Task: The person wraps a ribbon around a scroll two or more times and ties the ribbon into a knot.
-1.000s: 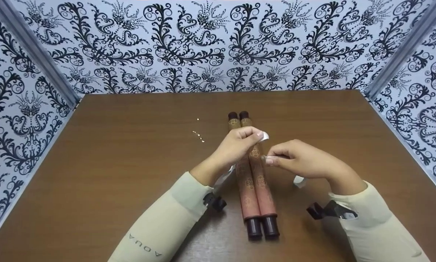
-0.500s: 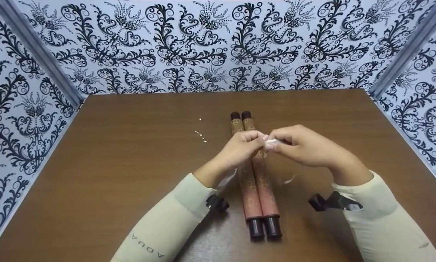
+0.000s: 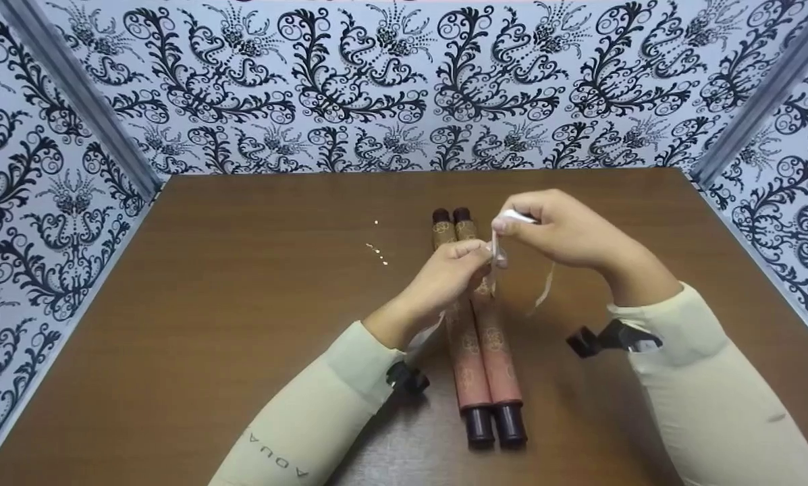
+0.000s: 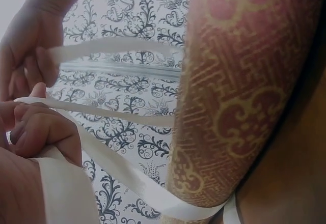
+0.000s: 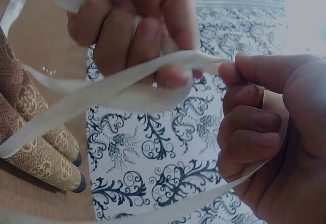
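- My left hand (image 3: 447,273) is near the middle of the head view, its thumb and fingers pinching the white ribbon (image 5: 102,87).
- My right hand (image 3: 566,229) is right of it and a little higher in the frame, grasping the same ribbon between thumb and forefinger, with the other fingers curled in.
- Between my hands a short stretch of ribbon stands almost upright in the head view; a loose tail hangs below my right hand.
- The two patterned rolls (image 3: 468,351) lie side by side on the table (image 3: 241,324), running from just above the centre of the head view to its lower middle, shading from brown and gold to pink, with dark end caps.
- In the left wrist view the ribbon bends against a roll's edge at the bottom; I cannot tell its whole path.
- Tiny white flecks (image 3: 377,252) lie left of the rolls.
- I wear pale sleeves (image 3: 707,385), a small black device (image 3: 410,379) at each cuff.
- Black-and-white scrollwork covers the walls (image 3: 309,81) across the top and both sides.
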`<state>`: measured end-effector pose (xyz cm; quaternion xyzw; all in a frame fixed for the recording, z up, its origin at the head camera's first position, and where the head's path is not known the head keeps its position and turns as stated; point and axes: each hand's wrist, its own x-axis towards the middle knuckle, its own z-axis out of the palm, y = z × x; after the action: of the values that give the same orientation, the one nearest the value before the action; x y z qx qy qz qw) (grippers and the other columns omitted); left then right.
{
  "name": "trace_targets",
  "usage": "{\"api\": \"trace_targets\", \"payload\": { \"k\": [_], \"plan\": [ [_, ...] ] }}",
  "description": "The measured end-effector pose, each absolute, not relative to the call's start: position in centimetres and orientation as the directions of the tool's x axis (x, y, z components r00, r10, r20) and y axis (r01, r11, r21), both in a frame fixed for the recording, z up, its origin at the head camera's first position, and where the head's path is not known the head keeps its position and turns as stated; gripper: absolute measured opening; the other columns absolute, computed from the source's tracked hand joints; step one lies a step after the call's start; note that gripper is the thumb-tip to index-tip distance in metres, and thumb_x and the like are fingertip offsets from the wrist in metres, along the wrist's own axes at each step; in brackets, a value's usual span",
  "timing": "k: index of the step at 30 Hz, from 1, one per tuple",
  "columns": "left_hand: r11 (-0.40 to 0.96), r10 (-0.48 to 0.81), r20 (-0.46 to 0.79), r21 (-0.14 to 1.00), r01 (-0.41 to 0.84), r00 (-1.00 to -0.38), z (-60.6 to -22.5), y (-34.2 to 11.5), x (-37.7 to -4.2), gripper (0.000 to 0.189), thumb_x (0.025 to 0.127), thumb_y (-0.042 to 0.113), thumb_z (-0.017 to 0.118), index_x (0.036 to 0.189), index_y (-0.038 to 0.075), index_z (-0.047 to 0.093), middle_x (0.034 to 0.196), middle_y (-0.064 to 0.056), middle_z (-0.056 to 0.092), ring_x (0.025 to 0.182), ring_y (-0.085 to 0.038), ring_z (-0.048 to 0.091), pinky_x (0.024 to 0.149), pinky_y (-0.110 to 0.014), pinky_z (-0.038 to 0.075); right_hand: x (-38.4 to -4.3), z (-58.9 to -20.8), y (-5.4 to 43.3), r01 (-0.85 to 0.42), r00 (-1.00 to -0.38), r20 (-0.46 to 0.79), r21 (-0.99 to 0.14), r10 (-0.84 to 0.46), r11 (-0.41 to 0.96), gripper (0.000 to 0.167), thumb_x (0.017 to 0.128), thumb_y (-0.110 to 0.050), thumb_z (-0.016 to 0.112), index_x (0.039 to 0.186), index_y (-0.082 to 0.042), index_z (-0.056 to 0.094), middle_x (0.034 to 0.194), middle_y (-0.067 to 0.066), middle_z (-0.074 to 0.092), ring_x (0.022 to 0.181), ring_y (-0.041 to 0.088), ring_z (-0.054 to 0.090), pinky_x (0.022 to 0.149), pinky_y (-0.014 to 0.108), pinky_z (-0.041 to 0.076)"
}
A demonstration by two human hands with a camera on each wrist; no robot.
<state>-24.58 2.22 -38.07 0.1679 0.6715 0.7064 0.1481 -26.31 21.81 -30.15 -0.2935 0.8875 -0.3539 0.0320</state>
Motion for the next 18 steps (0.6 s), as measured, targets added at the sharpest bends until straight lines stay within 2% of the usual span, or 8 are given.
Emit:
{"api": "trace_targets", "payload": {
  "k": [5,11,14,18],
  "plan": [
    [-0.051,0.434,0.047,0.998,0.028,-0.900,-38.0,2.1,-24.8,0.033,0.107,0.028,0.053,0.101,0.004,0.074,0.059,0.008,0.038,0.055,-0.007,0.032,0.055,-0.024,0.030,-27.7,-31.1,21.5,-0.469,-0.854,0.177,-0.670,-0.490,0.576,0.024,0.104,-0.027,0.063,0.089,-0.010,0.069,0.074,0.002,0.051,0.065,0.013,0.044,0.062,0.029,0.041],
    [-0.002,0.440,0.060,0.998,0.066,-0.896,-37.8,2.1,-24.5,0.030,0.106,0.029,0.059,0.096,0.004,0.073,0.058,0.008,0.039,0.053,-0.008,0.034,0.050,-0.023,0.028,-28.9,-32.5,20.9,-0.436,-0.879,0.201,-0.704,-0.432,0.560,0.029,0.103,-0.028,0.065,0.083,-0.007,0.064,0.071,-0.001,0.048,0.061,0.011,0.040,0.056,0.027,0.036],
    [-0.008,0.444,0.039,0.999,0.040,-0.895,-37.7,2.2,-24.3,0.030,0.106,0.027,0.060,0.093,0.004,0.073,0.059,0.008,0.042,0.055,-0.008,0.036,0.052,-0.023,0.030,-29.6,-33.2,20.6,-0.423,-0.889,0.210,-0.717,-0.407,0.554,0.031,0.103,-0.029,0.065,0.081,-0.008,0.062,0.071,-0.001,0.049,0.063,0.012,0.042,0.058,0.026,0.038],
    [-0.018,0.445,0.016,1.000,0.009,-0.895,-37.8,2.3,-24.2,0.030,0.105,0.027,0.060,0.091,0.005,0.074,0.058,0.007,0.044,0.055,-0.008,0.038,0.053,-0.023,0.033,-30.4,-34.4,20.2,-0.391,-0.902,0.188,-0.734,-0.388,0.555,0.029,0.102,-0.032,0.066,0.084,-0.010,0.066,0.078,0.003,0.059,0.071,0.015,0.051,0.068,0.029,0.046]
  ]
}}
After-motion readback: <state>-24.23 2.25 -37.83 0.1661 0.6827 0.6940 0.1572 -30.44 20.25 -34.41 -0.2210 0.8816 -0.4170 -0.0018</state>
